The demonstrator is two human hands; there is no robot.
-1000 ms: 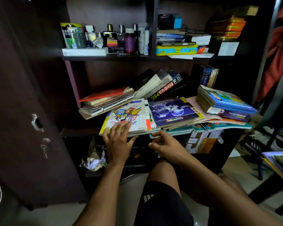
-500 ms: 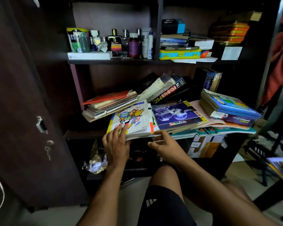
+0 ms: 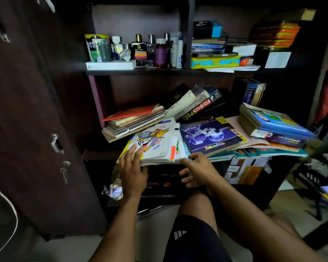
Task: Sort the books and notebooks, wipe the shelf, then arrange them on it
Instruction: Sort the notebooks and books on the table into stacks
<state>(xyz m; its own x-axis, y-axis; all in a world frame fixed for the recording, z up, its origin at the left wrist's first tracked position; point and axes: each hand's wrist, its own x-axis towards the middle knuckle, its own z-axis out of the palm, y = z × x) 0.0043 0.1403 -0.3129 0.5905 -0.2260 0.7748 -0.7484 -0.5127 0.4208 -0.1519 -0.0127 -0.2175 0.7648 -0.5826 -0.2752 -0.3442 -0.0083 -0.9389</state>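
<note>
The left hand (image 3: 132, 172) grips the near left corner of the cartoon notebook (image 3: 153, 141): fingers lie on its white cover, thumb tucked under the edge of the stack beneath it. The right hand (image 3: 198, 171) has its thumb and forefinger at the front edge of the same stack, near the orange tab; its other 3 fingers hang loosely curled below, and whether it truly pinches the pages I cannot tell.

The notebook lies on the middle shelf (image 3: 100, 154), overhanging its front edge. Just right of it lies a purple book (image 3: 208, 136) with upside-down yellow lettering that I cannot read. Behind, a black book (image 3: 199, 109) leans, its spine reading "FOCUS PSC". Further right stands a blue dictionary (image 3: 251, 94) marked "Oxford". In front of that, a blue stack (image 3: 276, 123) lies flat. A red-topped pile (image 3: 133, 120) sits at left.

The upper shelf carries bottles (image 3: 160, 52) and a yellow box (image 3: 215, 62). Under the middle shelf a dark box blocks the lower space. A brown cabinet door (image 3: 32, 120) with a key stands open at left.
</note>
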